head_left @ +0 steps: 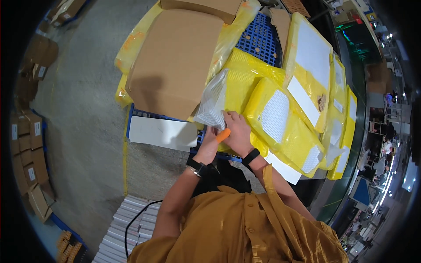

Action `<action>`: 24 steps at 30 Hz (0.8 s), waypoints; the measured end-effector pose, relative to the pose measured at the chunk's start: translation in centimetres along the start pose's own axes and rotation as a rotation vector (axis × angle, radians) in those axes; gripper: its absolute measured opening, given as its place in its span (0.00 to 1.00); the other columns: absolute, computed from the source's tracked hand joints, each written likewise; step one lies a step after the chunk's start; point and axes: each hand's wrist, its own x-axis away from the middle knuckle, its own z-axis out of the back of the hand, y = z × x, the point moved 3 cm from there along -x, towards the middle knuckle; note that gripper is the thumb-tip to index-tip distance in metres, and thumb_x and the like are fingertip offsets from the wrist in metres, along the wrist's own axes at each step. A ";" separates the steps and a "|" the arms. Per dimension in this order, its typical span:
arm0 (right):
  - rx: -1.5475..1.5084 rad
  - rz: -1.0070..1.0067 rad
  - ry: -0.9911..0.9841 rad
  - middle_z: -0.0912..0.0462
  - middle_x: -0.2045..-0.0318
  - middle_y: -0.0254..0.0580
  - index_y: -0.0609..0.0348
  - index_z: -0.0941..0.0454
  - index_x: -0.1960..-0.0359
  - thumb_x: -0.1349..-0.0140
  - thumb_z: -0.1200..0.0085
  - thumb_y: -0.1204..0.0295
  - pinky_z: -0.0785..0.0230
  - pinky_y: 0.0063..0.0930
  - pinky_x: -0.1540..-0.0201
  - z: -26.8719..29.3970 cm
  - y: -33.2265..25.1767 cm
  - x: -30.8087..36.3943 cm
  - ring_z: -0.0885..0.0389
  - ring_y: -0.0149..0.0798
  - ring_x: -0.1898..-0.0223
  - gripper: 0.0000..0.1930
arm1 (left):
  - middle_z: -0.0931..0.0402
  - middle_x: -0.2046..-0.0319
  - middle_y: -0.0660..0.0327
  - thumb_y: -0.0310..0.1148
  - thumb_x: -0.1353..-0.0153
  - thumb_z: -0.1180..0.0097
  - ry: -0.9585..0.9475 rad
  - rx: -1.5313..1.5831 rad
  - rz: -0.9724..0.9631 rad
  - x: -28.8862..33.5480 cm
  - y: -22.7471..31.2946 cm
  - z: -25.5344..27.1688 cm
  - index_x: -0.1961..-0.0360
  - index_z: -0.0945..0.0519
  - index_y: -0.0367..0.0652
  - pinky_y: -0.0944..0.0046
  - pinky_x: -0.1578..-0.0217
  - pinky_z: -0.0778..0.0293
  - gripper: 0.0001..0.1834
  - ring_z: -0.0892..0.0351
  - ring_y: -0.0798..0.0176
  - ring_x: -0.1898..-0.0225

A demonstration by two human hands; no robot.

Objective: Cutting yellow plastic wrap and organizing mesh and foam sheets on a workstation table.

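person's right hand (238, 133) pinching striped white plastic wrap (213, 103), left hand (207, 151) alongside, grip unclear, by flat brown cardboard box (175, 57)

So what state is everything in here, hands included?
Patterned wrap: creased
Left hand: curled, grip unclear
Right hand: curled, beside the left
Black wristbands: worn, one per wrist
Brown cardboard: lying flat
White panel: lying flat
Yellow packages: wrapped, overlapping
Blue pallet: partly covered
Black cable: curved
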 end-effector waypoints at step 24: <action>-0.799 -1.258 0.461 0.54 0.26 0.47 0.54 0.63 0.24 0.35 0.49 0.42 0.51 0.49 0.30 -8.7 20.8 18.7 0.51 0.49 0.27 0.50 | 0.21 0.51 0.57 0.20 0.46 0.32 0.746 -0.112 -0.416 -3.1 -2.5 3.9 0.47 0.26 0.29 0.64 0.49 0.27 0.24 0.23 0.63 0.52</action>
